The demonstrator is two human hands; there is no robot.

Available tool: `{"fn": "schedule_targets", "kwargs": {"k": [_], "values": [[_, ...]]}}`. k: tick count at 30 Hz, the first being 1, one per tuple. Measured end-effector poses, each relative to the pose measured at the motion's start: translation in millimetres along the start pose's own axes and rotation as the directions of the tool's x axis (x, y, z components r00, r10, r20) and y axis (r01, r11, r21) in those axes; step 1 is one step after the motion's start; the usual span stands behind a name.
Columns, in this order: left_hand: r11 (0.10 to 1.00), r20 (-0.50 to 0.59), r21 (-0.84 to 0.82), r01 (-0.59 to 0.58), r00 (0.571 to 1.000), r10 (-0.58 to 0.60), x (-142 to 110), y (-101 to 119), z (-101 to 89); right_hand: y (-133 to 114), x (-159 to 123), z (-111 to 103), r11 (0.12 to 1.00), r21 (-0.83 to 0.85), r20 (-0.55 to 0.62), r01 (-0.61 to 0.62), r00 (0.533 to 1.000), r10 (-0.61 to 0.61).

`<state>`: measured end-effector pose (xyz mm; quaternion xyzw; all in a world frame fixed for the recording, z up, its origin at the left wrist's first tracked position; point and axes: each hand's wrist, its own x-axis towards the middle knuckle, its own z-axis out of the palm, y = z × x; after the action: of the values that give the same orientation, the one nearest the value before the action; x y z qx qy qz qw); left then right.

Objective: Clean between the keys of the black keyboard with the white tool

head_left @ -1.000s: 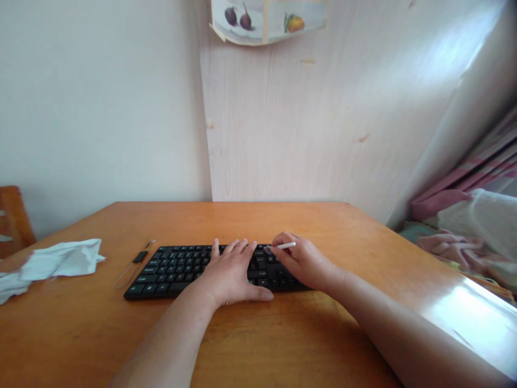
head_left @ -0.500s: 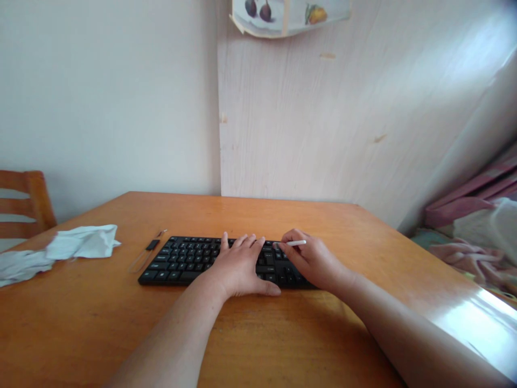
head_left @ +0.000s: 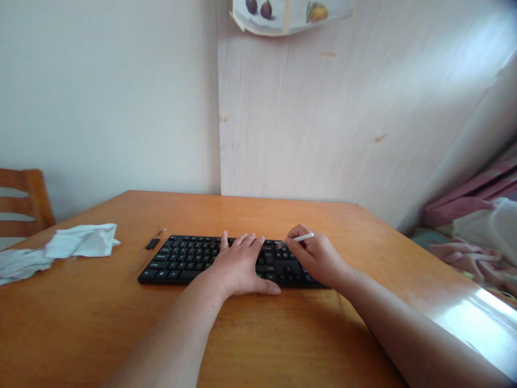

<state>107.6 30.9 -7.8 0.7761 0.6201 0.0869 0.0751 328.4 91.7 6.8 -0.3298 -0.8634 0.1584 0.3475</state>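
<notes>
A black keyboard point(head_left: 177, 261) lies on the wooden table in front of me. My left hand point(head_left: 239, 267) rests spread over its middle, fingers stretched towards the far edge and thumb out to the right. Between the pinched fingers of my right hand point(head_left: 317, 253) is a slim white brush-like stick point(head_left: 304, 237). Its pale, fuzzy tip is low over the upper keys right of the keyboard's middle; whether it touches them I cannot tell. My right hand covers part of the number keys.
Left of the keyboard lies a small black piece point(head_left: 152, 243) with a thin clear loop. Crumpled white cloth or paper point(head_left: 83, 241) sits at the table's left side. A wooden chair point(head_left: 38, 199) stands beyond it. The wall point(head_left: 283, 134) rises behind the table point(head_left: 258, 334); fabrics point(head_left: 472, 253) are heaped at right.
My right hand has shifted slightly right with the white stick, uncovering more keys near the arrow keys. My left hand has stayed in place.
</notes>
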Motion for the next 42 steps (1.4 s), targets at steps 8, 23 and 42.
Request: {"fn": "schedule_targets", "kwargs": {"k": [8,23,42], "values": [[1.000,0.003,-0.007,0.005,1.000,-0.005,-0.4,0.6,-1.2,-5.4,-1.4,-4.8,0.995,-0.086,0.122,0.044,0.992,-0.033],[1.000,0.016,0.005,0.019,1.000,-0.019,-0.3,1.3,-2.4,1.1,-1.2,-1.9,0.993,-0.110,0.072,0.031,0.997,-0.023],[0.999,0.027,0.013,0.034,0.999,-0.034,-1.4,3.5,-6.0,-5.0,-0.9,-8.2,0.978,0.171,0.076,-0.116,0.992,0.104]]}}
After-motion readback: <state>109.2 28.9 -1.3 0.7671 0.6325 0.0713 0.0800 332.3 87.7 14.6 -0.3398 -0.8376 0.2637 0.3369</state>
